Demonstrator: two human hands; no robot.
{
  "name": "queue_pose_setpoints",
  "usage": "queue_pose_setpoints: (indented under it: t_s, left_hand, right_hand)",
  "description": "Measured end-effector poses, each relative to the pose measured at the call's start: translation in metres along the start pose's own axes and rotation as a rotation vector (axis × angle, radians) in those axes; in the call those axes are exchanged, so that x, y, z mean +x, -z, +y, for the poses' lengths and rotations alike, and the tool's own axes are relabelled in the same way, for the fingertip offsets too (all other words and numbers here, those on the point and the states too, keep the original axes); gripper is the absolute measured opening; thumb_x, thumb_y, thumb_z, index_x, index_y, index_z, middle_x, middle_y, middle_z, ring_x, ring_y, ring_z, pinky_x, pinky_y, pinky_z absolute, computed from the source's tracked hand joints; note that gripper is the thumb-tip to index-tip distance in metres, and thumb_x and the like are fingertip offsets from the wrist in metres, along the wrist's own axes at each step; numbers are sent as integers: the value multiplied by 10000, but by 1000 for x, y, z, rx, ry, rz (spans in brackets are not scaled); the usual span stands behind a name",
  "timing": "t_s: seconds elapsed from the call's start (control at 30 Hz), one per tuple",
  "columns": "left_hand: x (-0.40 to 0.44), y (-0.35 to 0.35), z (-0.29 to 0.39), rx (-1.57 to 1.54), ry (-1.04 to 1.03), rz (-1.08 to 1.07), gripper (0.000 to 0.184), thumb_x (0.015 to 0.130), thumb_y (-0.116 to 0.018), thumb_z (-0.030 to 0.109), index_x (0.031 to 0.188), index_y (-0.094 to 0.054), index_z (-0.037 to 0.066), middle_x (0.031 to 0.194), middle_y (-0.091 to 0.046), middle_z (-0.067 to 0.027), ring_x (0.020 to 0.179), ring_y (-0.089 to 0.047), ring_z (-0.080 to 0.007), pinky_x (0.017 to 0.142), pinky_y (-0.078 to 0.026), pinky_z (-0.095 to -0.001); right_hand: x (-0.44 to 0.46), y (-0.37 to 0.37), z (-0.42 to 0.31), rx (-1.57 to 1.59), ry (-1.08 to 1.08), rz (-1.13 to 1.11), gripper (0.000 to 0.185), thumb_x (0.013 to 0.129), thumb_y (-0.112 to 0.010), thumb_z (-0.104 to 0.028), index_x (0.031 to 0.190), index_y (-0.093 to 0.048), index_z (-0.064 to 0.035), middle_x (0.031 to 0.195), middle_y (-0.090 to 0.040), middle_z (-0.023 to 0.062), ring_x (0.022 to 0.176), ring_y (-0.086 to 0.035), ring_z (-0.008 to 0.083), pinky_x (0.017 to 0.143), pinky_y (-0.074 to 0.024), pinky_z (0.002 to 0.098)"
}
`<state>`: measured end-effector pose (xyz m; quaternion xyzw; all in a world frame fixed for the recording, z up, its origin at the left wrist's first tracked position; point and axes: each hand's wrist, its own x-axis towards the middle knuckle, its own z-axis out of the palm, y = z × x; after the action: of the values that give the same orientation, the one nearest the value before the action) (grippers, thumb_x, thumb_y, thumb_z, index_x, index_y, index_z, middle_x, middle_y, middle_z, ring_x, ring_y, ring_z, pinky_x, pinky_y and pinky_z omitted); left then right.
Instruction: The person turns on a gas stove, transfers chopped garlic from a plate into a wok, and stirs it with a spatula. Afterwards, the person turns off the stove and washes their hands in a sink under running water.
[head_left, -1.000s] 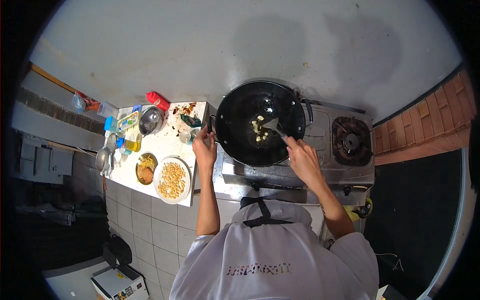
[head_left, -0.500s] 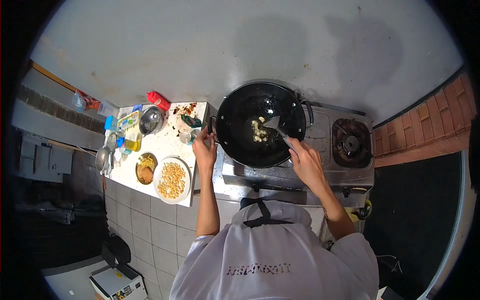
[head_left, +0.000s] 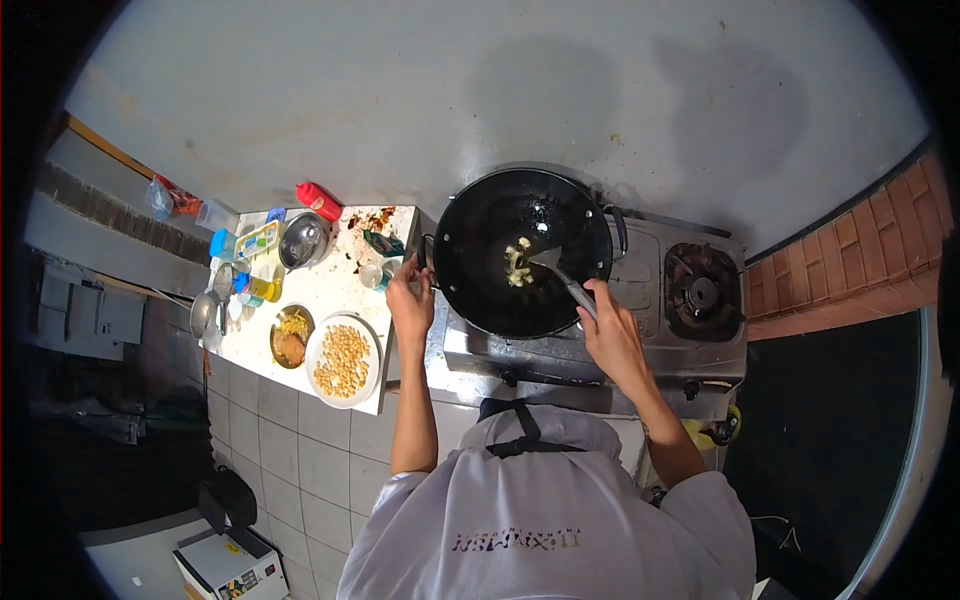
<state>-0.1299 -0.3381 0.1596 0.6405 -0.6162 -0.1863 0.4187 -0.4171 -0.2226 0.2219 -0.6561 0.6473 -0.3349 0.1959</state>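
A black two-handled wok (head_left: 490, 215) sits on the left side of the gas stove (head_left: 640, 270). Small pale pieces of food (head_left: 519, 265) lie in its middle, and the bottom around them is shiny. My right hand (head_left: 612, 338) is closed round the grey handle of a spatula (head_left: 560, 272), whose blade lies just right of the food. With my left hand (head_left: 409, 300) I grip the wok's left handle (head_left: 424, 255); the fingers partly cover it.
Left of the stove, a white table (head_left: 250, 340) holds a plate of yellowish pieces (head_left: 341, 361), a bowl of food (head_left: 291, 336), a metal bowl (head_left: 303, 241), a red bottle (head_left: 318, 201) and several containers. A bare burner (head_left: 703, 293) is at the right.
The spatula has shifted slightly right and down, away from the food. The pale pieces now lie in a narrower cluster. My left hand stays at the wok handle.
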Motion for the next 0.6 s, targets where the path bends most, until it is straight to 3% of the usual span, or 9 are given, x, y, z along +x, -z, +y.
queue_pose_setpoints:
  t_s: [0.17, 0.27, 0.37, 0.47, 0.53, 0.57, 0.6]
  left_hand:
    - [1, 2, -3, 48, 22, -28, 311, 866, -650, 35, 1169, -640, -35, 928, -682, -190, 840, -672, -246, 793, -509, -356]
    - [2, 4, -5, 33, 31, -51, 305, 869, -652, 51, 1163, -646, -25, 949, -692, -189, 855, -674, -240, 797, -508, -355]
    - [6, 5, -8, 11, -11, -57, 294, 873, -656, 103, 1128, -663, -44, 866, -698, -200, 783, -665, -257, 750, -513, -362]
    - [11, 12, -2, 6, 65, -84, 280, 881, -662, 130, 1100, -675, -44, 847, -700, -193, 768, -666, -256, 747, -511, -352]
    - [17, 15, 1, -31, 78, -91, 307, 909, -661, 197, 1082, -680, -56, 825, -705, -187, 747, -665, -240, 731, -506, -351]
    - [20, 16, 1, -19, 70, -106, 315, 914, -658, 205, 1080, -678, -63, 815, -703, -187, 745, -664, -231, 728, -505, -346]
    - [23, 17, 0, -7, 61, -122, 324, 919, -655, 212, 1078, -677, -69, 806, -702, -186, 742, -662, -222, 724, -504, -342]
  right_hand:
    - [4, -5, 5, 144, -128, 120, 247, 921, -598, -91, 1140, -515, -13, 746, -636, 249, 706, -634, 439, 639, -481, 481]
    - [8, -2, 11, -4, -103, 151, 213, 932, -592, -122, 1107, -540, -12, 746, -642, 240, 691, -637, 432, 638, -478, 475]
    - [12, 5, 5, 27, -196, 165, 190, 940, -584, -144, 1079, -573, -14, 769, -649, 240, 706, -640, 420, 634, -472, 473]
    - [8, 1, 13, 98, -109, 297, 183, 937, -583, -134, 1073, -593, -11, 769, -644, 242, 673, -635, 403, 638, -474, 455]
    - [1, 5, 13, 157, -162, 269, 194, 953, -576, -153, 1073, -595, -1, 701, -637, 174, 610, -651, 309, 554, -475, 401]
    - [-3, 6, 15, 150, -178, 276, 194, 953, -576, -153, 1073, -595, -1, 701, -637, 174, 610, -651, 309, 554, -475, 401]
    - [-7, 6, 16, 305, -325, 246, 203, 962, -573, -166, 1071, -595, 4, 669, -613, 128, 582, -631, 235, 506, -459, 353]
